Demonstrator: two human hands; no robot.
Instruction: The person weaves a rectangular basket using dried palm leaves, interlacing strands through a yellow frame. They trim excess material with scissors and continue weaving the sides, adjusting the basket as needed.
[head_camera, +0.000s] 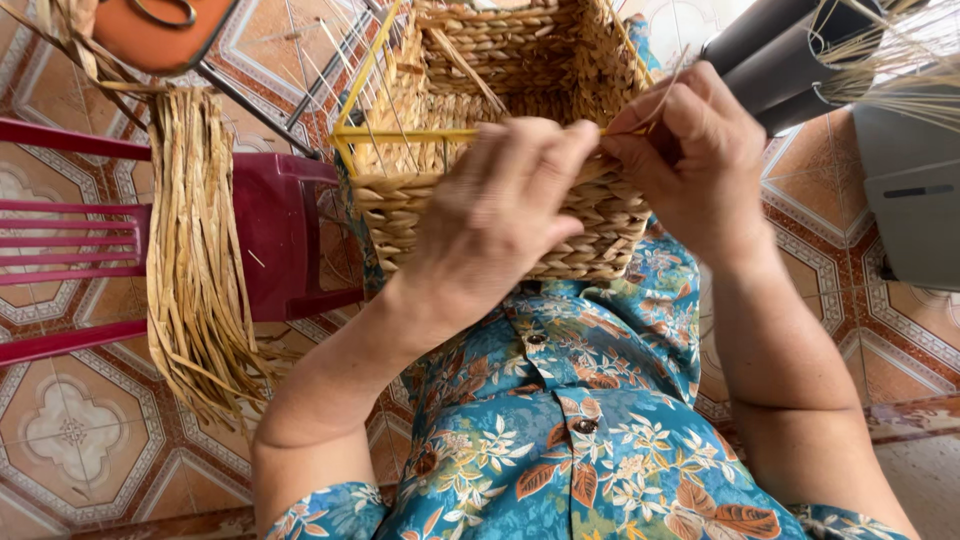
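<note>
Basket (500, 215) of woven straw on yellow wire frame (400, 135) looks light but stiff, left hand (490, 225) fingers curled on rim, right hand (690, 150) pinching thin strand (668, 82), best held at rim w/ care.

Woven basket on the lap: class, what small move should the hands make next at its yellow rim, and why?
Probably draw the thin strand snug over the yellow wire rim. The right hand pinches it at the near edge of the basket, the left hand braces the wall, and bare wire still shows above the weave.
</note>
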